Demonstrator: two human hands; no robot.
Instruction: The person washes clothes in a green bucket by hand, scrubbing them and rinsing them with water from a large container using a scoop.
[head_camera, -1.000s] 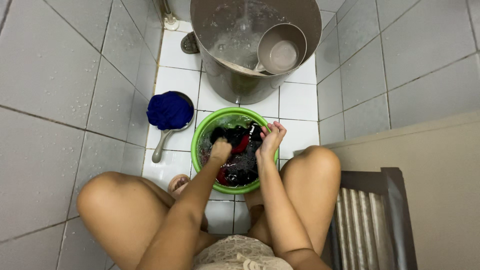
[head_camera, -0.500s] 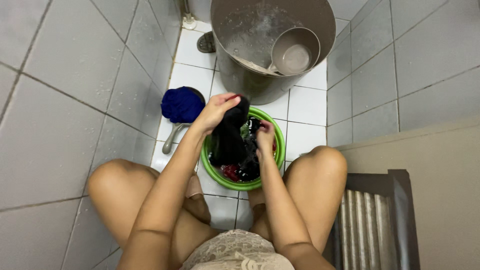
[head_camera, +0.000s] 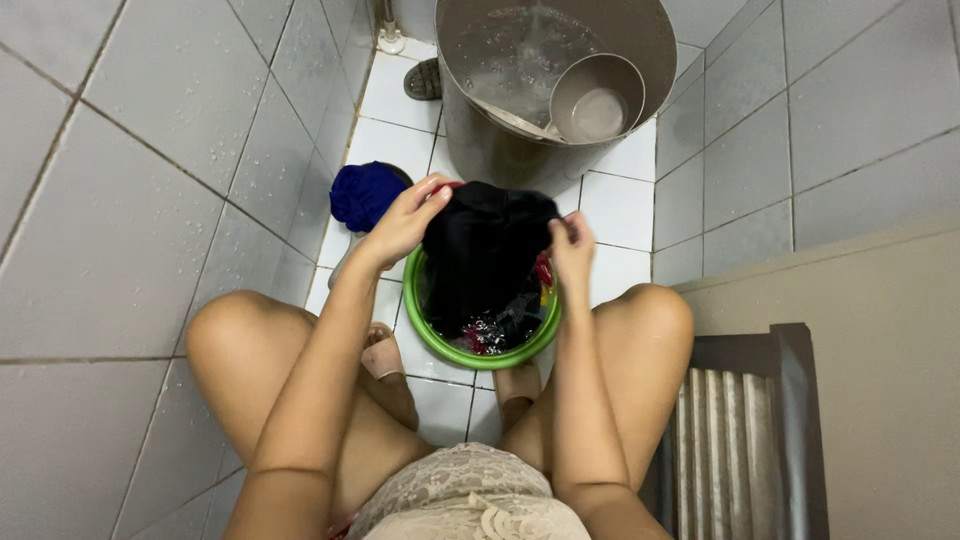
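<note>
We see two hands: left hand (head_camera: 400, 225) and right hand (head_camera: 572, 250) each pinch a top corner of one black garment (head_camera: 485, 250), stretched between them above one green basin (head_camera: 480, 352) (more soaked clothes below).
</note>
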